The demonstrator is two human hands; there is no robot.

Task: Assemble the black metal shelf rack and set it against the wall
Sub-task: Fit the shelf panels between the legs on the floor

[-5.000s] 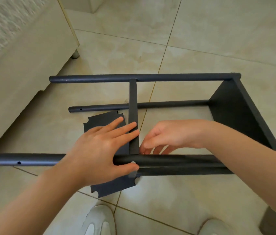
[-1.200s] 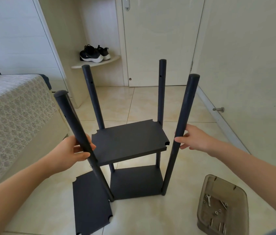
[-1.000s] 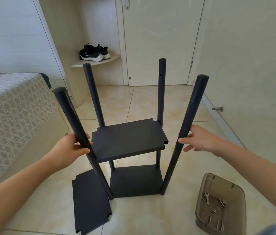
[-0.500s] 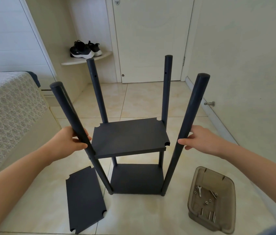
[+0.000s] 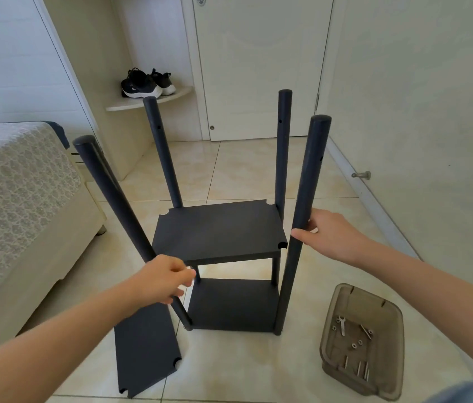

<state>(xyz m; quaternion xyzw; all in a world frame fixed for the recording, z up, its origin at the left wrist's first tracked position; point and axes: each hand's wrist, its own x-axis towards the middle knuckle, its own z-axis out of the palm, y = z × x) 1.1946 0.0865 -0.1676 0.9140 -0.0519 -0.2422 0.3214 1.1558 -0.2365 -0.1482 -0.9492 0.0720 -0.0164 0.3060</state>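
The rack (image 5: 232, 303), on its side moments ago, now stands upright mid-floor. The left hand (image 5: 162, 279) has slid down the front-left post (image 5: 113, 199), fingers curled round it beside the middle shelf (image 5: 217, 231). The right hand (image 5: 331, 234) wraps its fingers round the front-right post (image 5: 305, 199). The loose shelf panel (image 5: 145, 347) at 7 o'clock likely goes on next.

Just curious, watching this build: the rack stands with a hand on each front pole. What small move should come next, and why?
Probably the left hand should let go of its pole and reach for the loose panel on the floor beside it. The rack has only two shelves fitted, the pole tops are bare, and the right hand grips the other pole.
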